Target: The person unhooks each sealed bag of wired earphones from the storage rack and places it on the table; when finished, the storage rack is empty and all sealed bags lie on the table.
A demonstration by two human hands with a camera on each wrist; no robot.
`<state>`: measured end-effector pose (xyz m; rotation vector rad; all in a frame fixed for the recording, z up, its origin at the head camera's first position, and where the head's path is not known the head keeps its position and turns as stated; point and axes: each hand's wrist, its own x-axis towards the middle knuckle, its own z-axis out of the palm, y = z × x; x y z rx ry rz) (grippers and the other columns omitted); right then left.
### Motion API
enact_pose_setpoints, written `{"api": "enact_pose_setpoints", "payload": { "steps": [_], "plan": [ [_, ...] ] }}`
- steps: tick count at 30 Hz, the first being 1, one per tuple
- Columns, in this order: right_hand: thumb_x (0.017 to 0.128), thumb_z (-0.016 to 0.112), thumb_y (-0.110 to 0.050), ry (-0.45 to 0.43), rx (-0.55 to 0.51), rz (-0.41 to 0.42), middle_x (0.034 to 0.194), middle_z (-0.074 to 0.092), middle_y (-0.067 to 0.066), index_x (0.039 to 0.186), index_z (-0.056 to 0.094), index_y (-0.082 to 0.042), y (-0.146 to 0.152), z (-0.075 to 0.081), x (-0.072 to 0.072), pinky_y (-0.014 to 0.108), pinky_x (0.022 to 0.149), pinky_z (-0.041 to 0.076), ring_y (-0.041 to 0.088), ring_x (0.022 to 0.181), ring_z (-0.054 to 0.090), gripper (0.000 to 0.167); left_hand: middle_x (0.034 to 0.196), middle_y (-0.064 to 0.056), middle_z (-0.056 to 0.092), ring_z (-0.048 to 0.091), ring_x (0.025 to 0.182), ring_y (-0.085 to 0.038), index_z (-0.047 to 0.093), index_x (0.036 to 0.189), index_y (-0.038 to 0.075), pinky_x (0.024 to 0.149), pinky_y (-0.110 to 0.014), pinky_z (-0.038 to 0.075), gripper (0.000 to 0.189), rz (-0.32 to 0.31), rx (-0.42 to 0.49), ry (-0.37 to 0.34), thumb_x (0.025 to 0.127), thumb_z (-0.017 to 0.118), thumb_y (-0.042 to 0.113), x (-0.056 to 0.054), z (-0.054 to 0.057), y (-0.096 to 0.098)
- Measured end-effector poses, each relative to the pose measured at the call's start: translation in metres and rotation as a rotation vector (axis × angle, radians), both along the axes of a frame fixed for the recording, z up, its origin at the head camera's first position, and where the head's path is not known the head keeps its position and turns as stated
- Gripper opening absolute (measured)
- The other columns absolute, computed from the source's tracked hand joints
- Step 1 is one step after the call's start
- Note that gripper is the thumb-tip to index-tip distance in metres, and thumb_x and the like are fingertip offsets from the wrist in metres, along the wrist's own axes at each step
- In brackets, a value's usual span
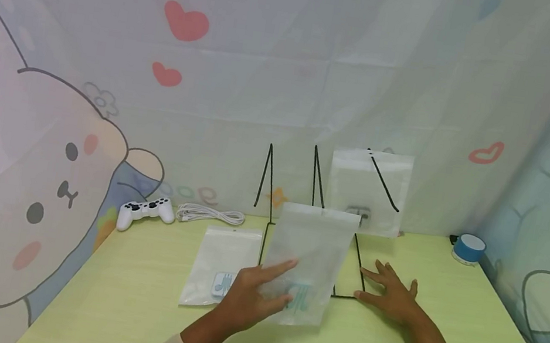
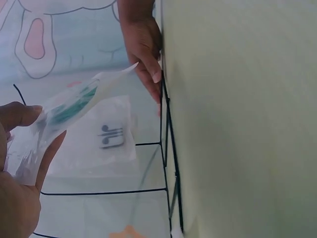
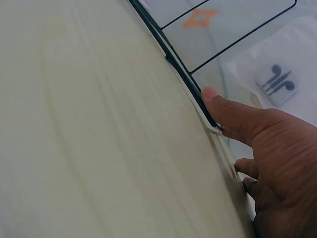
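My left hand pinches a translucent white zip bag between thumb and fingers; something teal, apparently corded, shows through its lower part. The bag stands in front of a black wire rack with angled prongs. From the rack's right prong hangs a second zip bag; the right wrist view shows earphones in it. My right hand, fingers spread, touches the right side of the rack's base. In the right wrist view its thumb lies against the black wire near the corner.
Left of the rack a third zip bag with boxed earphones lies on the yellow-green table. Behind it are a white game controller and a coiled white cable. A blue-topped round container stands at the back right, before a printed cloth.
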<state>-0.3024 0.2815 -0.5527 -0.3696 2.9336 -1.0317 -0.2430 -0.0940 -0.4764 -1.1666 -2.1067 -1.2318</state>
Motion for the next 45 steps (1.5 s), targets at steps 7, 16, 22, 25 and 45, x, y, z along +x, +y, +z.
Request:
{"api": "enact_pose_setpoints", "payload": {
  "steps": [7, 16, 22, 25, 45],
  "plan": [
    [0.096, 0.079, -0.053, 0.009, -0.001, -0.005, 0.176, 0.027, 0.030, 0.159, 0.058, -0.013, 0.001, 0.001, 0.001, 0.093, 0.113, -0.014, 0.060, 0.164, 0.013, 0.078, 0.145, -0.016, 0.071, 0.072, 0.133, -0.035, 0.067, 0.148, 0.003, 0.110, -0.039, 0.060, 0.067, 0.034, -0.017, -0.120, 0.085, 0.090, -0.002, -0.012, -0.015, -0.001],
    [0.095, 0.079, -0.054, 0.010, 0.011, -0.005, 0.176, 0.027, 0.031, 0.159, 0.058, -0.014, -0.001, 0.003, 0.003, 0.093, 0.113, -0.011, 0.060, 0.164, 0.013, 0.079, 0.157, -0.011, 0.064, 0.060, 0.147, -0.037, 0.068, 0.152, 0.022, 0.122, -0.055, 0.049, 0.074, 0.116, 0.068, -0.607, 0.084, 0.093, 0.007, -0.029, -0.018, -0.010],
    [0.096, 0.079, -0.053, 0.001, 0.000, -0.003, 0.176, 0.027, 0.030, 0.159, 0.057, -0.013, -0.001, 0.002, 0.003, 0.093, 0.114, -0.013, 0.060, 0.164, 0.012, 0.079, 0.152, -0.010, 0.068, 0.066, 0.126, -0.023, 0.071, 0.148, 0.030, 0.100, -0.029, 0.058, 0.074, 0.180, 0.143, -0.812, 0.081, 0.094, 0.009, -0.047, -0.026, -0.029],
    [0.096, 0.080, -0.052, 0.003, -0.013, -0.002, 0.176, 0.028, 0.031, 0.159, 0.058, -0.012, -0.001, 0.003, 0.003, 0.093, 0.113, -0.014, 0.061, 0.164, 0.012, 0.078, 0.153, -0.012, 0.066, 0.066, 0.122, -0.022, 0.071, 0.148, 0.029, 0.096, -0.023, 0.055, 0.074, 0.189, 0.168, -0.856, 0.081, 0.094, 0.009, -0.054, -0.027, -0.040],
    [0.096, 0.080, -0.052, -0.016, -0.037, 0.003, 0.178, 0.025, 0.030, 0.160, 0.057, -0.013, -0.003, 0.001, 0.001, 0.091, 0.114, -0.018, 0.059, 0.165, 0.009, 0.078, 0.164, -0.007, 0.056, 0.063, 0.129, -0.029, 0.069, 0.150, 0.032, 0.098, -0.029, 0.057, 0.077, 0.320, 0.218, -0.950, 0.081, 0.095, 0.010, -0.077, -0.033, -0.119]
  ]
}}
